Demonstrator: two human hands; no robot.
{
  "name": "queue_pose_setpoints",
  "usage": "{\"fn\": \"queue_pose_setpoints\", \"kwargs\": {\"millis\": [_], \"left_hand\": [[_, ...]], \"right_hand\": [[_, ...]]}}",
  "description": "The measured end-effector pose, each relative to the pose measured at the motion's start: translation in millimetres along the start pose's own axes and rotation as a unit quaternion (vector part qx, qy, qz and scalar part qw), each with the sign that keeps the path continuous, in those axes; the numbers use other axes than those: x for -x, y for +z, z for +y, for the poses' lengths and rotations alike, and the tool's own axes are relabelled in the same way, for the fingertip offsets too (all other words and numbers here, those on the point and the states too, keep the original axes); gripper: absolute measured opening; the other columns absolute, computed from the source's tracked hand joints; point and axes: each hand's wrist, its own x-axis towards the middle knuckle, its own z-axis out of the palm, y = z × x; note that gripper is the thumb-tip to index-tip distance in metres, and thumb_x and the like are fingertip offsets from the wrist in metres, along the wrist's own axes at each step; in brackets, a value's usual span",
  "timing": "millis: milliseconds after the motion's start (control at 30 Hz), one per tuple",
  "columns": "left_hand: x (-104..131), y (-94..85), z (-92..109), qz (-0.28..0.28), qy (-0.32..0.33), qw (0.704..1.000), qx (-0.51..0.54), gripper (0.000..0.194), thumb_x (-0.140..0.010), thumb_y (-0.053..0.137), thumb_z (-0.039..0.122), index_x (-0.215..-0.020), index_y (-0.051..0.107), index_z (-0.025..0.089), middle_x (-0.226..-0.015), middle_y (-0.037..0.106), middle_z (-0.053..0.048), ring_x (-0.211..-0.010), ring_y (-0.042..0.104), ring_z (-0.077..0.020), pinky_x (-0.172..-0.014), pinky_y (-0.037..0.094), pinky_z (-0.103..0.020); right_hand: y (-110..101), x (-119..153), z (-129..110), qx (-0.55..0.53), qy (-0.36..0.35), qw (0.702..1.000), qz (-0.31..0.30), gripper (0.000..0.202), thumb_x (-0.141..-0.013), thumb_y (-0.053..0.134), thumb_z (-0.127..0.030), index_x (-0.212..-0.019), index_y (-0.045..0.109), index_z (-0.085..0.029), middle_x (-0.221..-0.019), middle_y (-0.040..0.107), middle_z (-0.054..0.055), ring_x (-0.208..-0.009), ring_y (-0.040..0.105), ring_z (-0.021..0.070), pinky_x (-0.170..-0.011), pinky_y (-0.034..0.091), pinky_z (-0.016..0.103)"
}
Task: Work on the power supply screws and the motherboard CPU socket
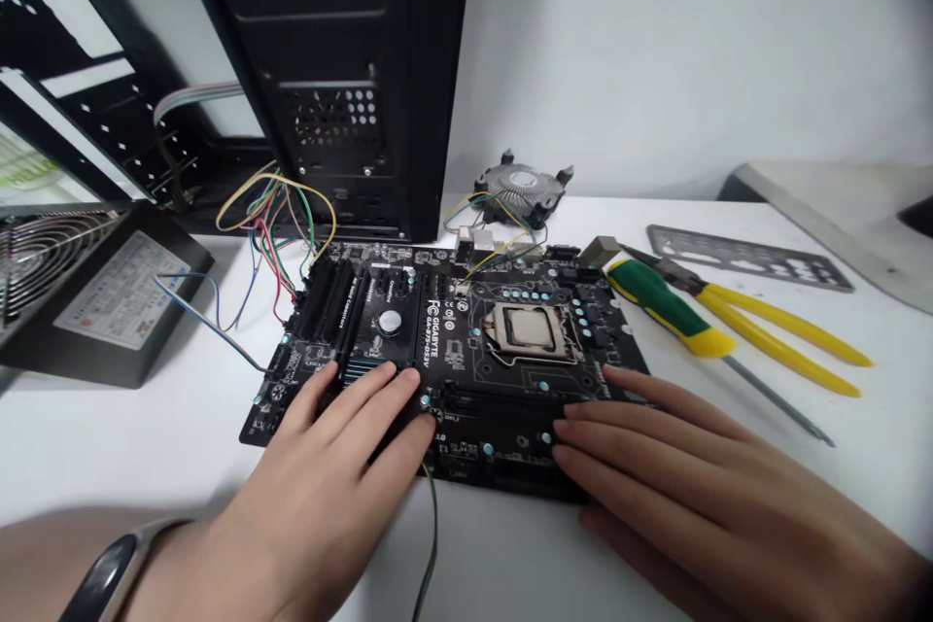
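A black Gigabyte motherboard [456, 340] lies flat on the white table, with a silver processor [531, 328] in its socket. My left hand [321, 486] rests on the board's front left part, fingers spread and fingertips touching it near the blue-grey heatsink [361, 368]. Over the front right corner lies my right hand [677, 466], its fingers stretched out and flat, holding nothing. Thin coloured wires [273, 214] rise from the board's left edge. A green wire [435, 525] runs out from under the front edge beside my left hand.
Behind the board stand a black computer case [350, 39] and a round cooler fan [521, 187]. A power supply [123, 287] is at left. To the right lie a green-yellow screwdriver [663, 304], yellow-handled pliers [779, 326], a metal I/O plate [750, 258] and a pale object [846, 214].
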Motion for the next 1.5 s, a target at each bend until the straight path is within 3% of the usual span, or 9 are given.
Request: {"fn": "queue_pose_setpoints", "kwargs": {"millis": [333, 533, 867, 1133, 1300, 1500], "left_hand": [[2.7, 0.1, -1.8, -0.025, 0.024, 0.999, 0.011, 0.038, -0.084, 0.051, 0.009, -0.12, 0.061, 0.018, -0.126, 0.068, -0.012, -0.119, 0.062, -0.0277, -0.112, 0.036, -0.05], [4.4, 2.7, -1.1, 0.019, -0.003, 0.999, 0.036, 0.029, -0.089, 0.056, 0.017, -0.116, 0.066, 0.023, -0.119, 0.07, -0.007, -0.116, 0.062, -0.0253, -0.118, 0.028, -0.046], [2.6, 2.5, 0.7, 0.026, -0.014, 0.999, 0.04, 0.023, -0.095, 0.051, 0.02, -0.109, 0.069, 0.023, -0.116, 0.072, -0.004, -0.123, 0.059, -0.0252, -0.123, 0.013, -0.039], [3.2, 1.6, 0.8, 0.017, -0.005, 0.999, 0.035, 0.025, -0.095, 0.05, 0.02, -0.111, 0.07, 0.023, -0.123, 0.071, -0.004, -0.128, 0.056, -0.0277, -0.123, 0.011, -0.041], [3.2, 3.5, 1.4, 0.013, -0.006, 1.0, 0.027, 0.026, -0.1, 0.047, 0.031, -0.112, 0.069, 0.023, -0.126, 0.069, -0.004, -0.128, 0.056, -0.0294, -0.123, 0.01, -0.042], [1.1, 2.3, -1.2, -0.006, 0.009, 0.999, 0.033, 0.03, -0.1, 0.046, 0.035, -0.119, 0.065, 0.021, -0.135, 0.062, -0.01, -0.136, 0.047, -0.0302, -0.123, 0.008, -0.042]], "right_hand": [[-4.5, -7.5, 1.0, -0.005, 0.004, 1.0, -0.006, 0.017, -0.097, 0.046, -0.01, -0.101, 0.063, -0.013, -0.096, 0.072, 0.005, -0.091, 0.067, 0.0175, -0.107, 0.045, 0.043], [-2.2, -6.2, -1.1, 0.002, 0.01, 1.0, 0.002, 0.019, -0.098, 0.045, -0.011, -0.1, 0.064, -0.013, -0.096, 0.072, 0.006, -0.091, 0.067, 0.0183, -0.106, 0.047, 0.045], [-1.5, -1.7, -1.6, 0.001, 0.013, 1.0, 0.0, 0.018, -0.097, 0.048, -0.012, -0.103, 0.065, -0.012, -0.1, 0.071, 0.006, -0.096, 0.066, 0.0202, -0.108, 0.045, 0.047], [-5.8, -7.0, 0.3, 0.012, -0.002, 1.0, -0.016, 0.02, -0.097, 0.048, -0.013, -0.098, 0.068, -0.011, -0.095, 0.072, 0.009, -0.09, 0.068, 0.0203, -0.102, 0.051, 0.047], [-8.2, -8.9, 0.9, 0.02, -0.008, 1.0, -0.022, 0.022, -0.098, 0.047, -0.013, -0.098, 0.068, -0.011, -0.095, 0.072, 0.009, -0.09, 0.068, 0.0206, -0.1, 0.053, 0.046], [-9.8, -10.4, -0.6, 0.022, 0.009, 0.999, -0.024, 0.026, -0.1, 0.043, -0.014, -0.095, 0.069, -0.011, -0.093, 0.072, 0.008, -0.089, 0.069, 0.02, -0.097, 0.056, 0.046]]}}
